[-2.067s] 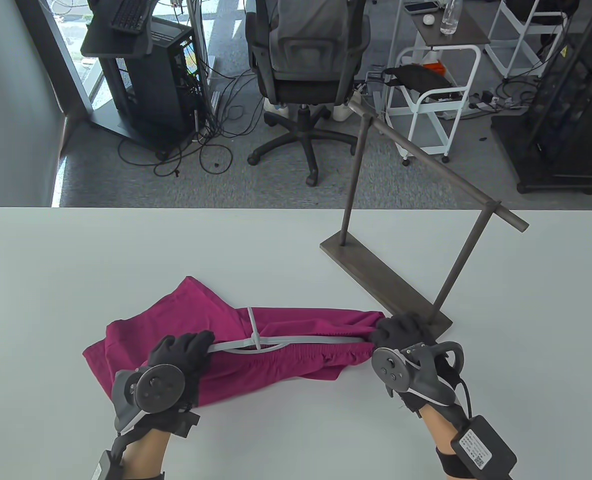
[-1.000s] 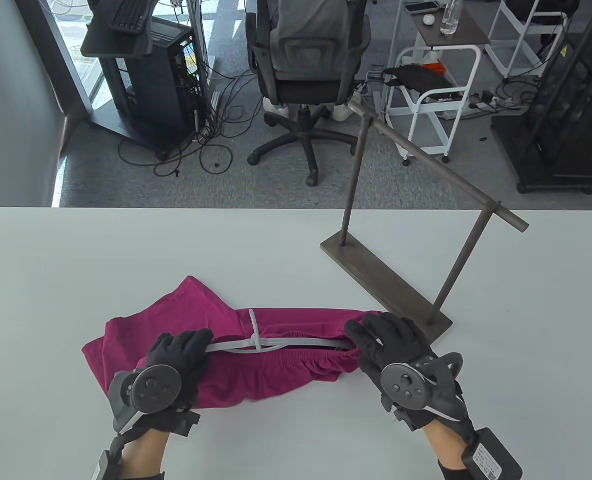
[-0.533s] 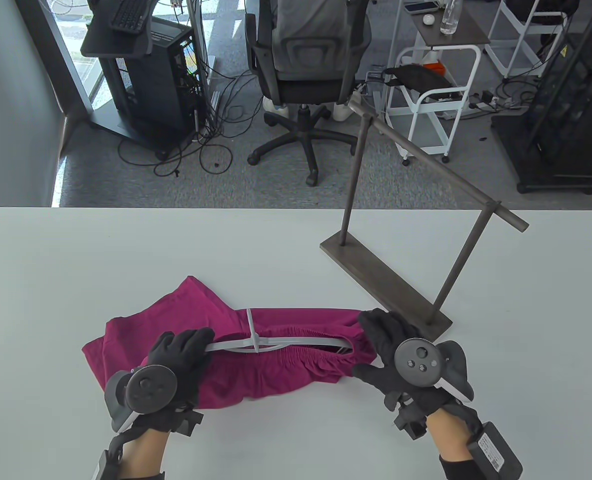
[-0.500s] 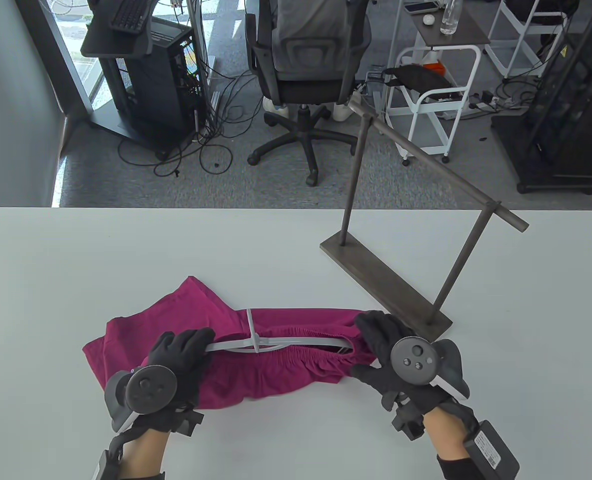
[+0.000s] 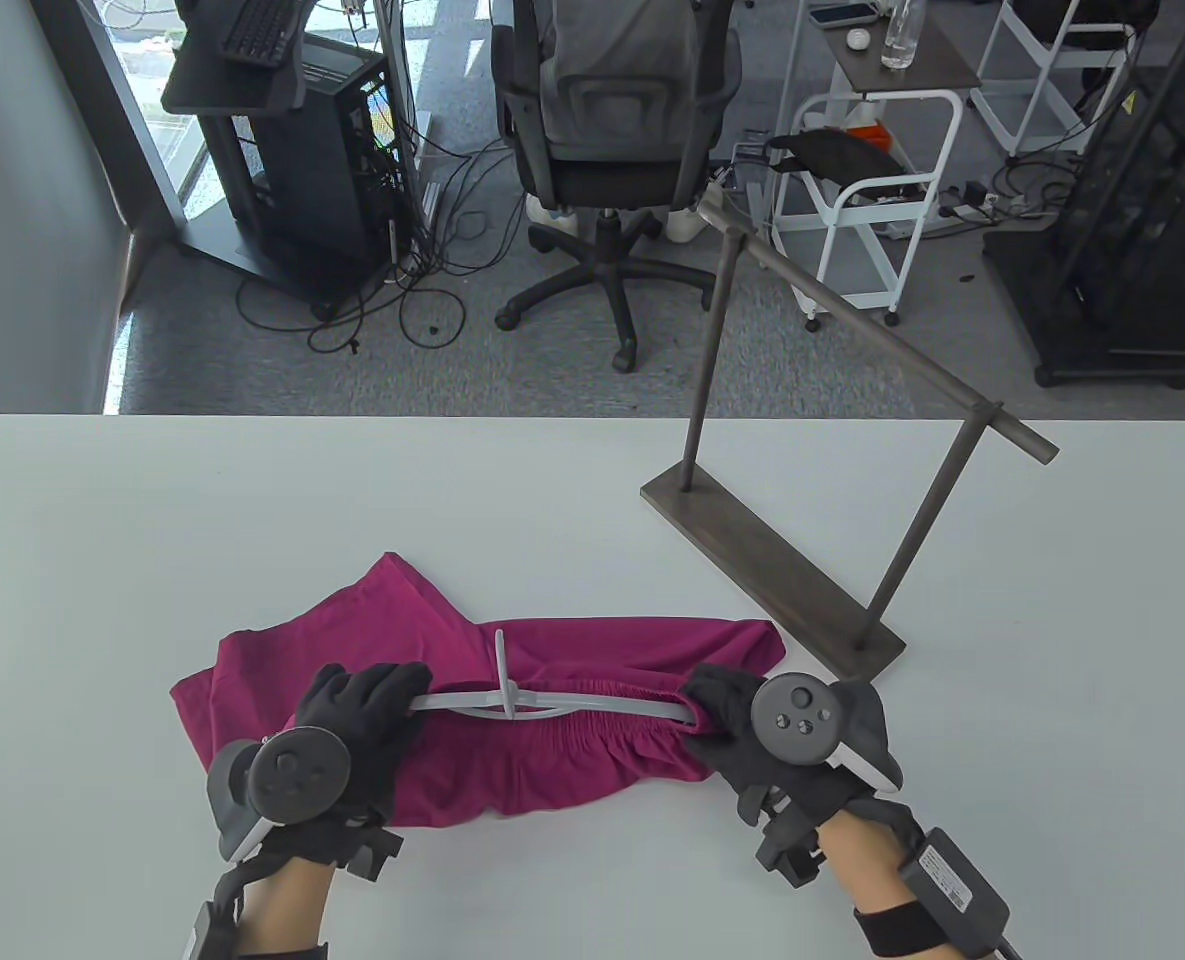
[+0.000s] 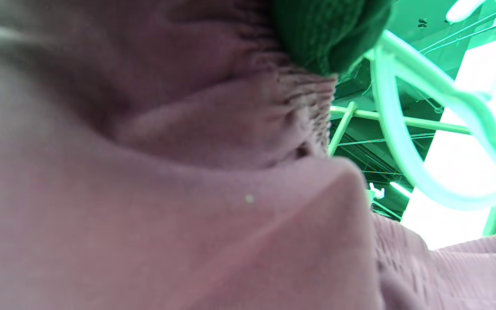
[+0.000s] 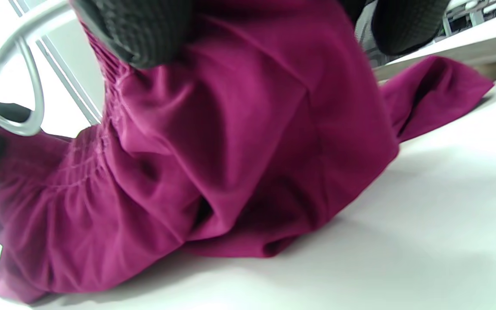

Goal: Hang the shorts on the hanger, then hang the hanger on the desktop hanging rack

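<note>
Magenta shorts (image 5: 472, 690) lie crumpled on the white table (image 5: 552, 480), also filling the left wrist view (image 6: 166, 193) and the right wrist view (image 7: 213, 163). A light grey hanger (image 5: 552, 697) lies along their waistband, its hook (image 5: 503, 665) pointing away from me. My left hand (image 5: 357, 705) grips the hanger's left end together with the fabric. My right hand (image 5: 727, 715) pinches the waistband at the hanger's right end; a fingertip (image 7: 140, 30) presses on the elastic. The dark metal hanging rack (image 5: 852, 330) stands at the right on its flat base (image 5: 762, 565).
An office chair (image 5: 607, 150), a computer stand (image 5: 282, 150) with cables and a white cart (image 5: 872, 190) stand on the floor beyond the table's far edge. The rack's base corner lies close to my right hand.
My right hand went from lying over the right waistband end to closing on it, drawing slightly toward me. The shorts' right corner now shows flat beyond that hand. The left hand kept its hold.
</note>
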A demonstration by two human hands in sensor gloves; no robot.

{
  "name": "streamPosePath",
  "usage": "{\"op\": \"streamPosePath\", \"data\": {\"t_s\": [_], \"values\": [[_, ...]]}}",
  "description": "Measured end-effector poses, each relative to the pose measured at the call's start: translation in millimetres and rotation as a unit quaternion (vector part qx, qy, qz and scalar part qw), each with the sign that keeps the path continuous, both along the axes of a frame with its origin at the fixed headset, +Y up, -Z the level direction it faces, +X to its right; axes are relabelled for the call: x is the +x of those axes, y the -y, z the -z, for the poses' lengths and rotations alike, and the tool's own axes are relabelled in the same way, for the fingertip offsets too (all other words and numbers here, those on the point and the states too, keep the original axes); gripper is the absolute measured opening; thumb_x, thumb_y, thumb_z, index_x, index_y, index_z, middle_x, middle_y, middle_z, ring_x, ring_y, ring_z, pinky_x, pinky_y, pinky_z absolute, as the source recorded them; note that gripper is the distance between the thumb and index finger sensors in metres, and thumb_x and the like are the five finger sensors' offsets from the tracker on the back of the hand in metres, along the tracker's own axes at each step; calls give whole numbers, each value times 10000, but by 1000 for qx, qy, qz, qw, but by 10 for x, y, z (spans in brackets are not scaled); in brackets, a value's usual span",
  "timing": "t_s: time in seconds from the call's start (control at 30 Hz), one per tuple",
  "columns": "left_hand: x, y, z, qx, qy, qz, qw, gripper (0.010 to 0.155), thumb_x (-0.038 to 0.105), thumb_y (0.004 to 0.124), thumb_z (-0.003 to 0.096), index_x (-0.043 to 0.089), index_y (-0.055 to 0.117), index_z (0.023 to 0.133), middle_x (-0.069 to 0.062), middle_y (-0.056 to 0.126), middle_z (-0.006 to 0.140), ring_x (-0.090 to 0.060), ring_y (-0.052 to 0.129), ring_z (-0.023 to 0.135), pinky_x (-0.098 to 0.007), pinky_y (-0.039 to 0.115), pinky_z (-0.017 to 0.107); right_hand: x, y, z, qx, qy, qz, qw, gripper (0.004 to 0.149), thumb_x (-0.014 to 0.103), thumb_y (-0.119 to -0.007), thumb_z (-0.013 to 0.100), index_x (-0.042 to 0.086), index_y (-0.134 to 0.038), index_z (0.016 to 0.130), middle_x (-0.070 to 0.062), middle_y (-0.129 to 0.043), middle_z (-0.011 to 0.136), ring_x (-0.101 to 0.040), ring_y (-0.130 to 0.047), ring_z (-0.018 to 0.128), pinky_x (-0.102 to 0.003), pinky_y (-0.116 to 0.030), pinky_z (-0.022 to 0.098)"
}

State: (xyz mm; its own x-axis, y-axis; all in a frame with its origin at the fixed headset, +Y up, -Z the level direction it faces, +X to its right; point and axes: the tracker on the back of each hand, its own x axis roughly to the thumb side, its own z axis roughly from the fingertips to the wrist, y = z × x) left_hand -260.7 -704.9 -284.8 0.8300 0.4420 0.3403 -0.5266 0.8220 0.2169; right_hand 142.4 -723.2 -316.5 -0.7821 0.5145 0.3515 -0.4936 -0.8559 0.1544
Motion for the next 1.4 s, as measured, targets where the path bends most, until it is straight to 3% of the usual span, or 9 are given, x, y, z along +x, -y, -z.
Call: {"op": "streamPosePath", "data": {"t_s": [0.33,0.5,0.67,0.93,1.23,1.4], "values": [[-64,4,-18,4,-14,-15,1000,547,394,806,400,316,741,937,-19,777,974,-315,869,862,-645,508,714,-3,-39,6,-26,-6,106,994,564,411,-773,441,315,-623,976,-17,-762,996,-360,-811,886,-639,-738,650],[-99,-15,-30,14,-31,-11,999,628,459,804,394,290,678,986,-54,567,1094,-352,648,1027,-654,425,730,1,-87,6,-19,1,126,992,551,406,-782,434,294,-649,957,-9,-788,965,-358,-827,862,-623,-768,627],[-189,-59,-52,25,-41,-36,998,697,515,783,390,278,616,1024,-64,507,1120,-366,576,1061,-660,392,734,35,-227,13,5,16,132,991,548,403,-789,434,274,-661,952,-21,-799,947,-358,-836,841,-591,-797,604],[-306,-63,-63,34,-67,-62,995,765,552,756,394,256,519,1058,-77,358,1140,-382,434,1087,-653,357,738,193,-762,77,65,72,165,981,554,402,-801,433,240,-685,949,-52,-834,913,-367,-902,760,-560,-863,519],[-278,-4,-9,12,-69,-46,997,762,557,755,394,255,532,1057,-84,361,1142,-383,434,1090,-657,350,739,315,-1729,194,153,135,178,963,560,402,-808,433,203,-706,946,-82,-863,880,-362,-959,677,-528,-911,436],[-266,-3,-10,6,-66,-43,997,763,559,755,393,254,535,1057,-84,356,1143,-387,427,1090,-658,347,739,384,-2133,212,190,174,178,950,563,401,-812,432,182,-718,941,-101,-878,859,-361,-981,639,-515,-927,403]]}}
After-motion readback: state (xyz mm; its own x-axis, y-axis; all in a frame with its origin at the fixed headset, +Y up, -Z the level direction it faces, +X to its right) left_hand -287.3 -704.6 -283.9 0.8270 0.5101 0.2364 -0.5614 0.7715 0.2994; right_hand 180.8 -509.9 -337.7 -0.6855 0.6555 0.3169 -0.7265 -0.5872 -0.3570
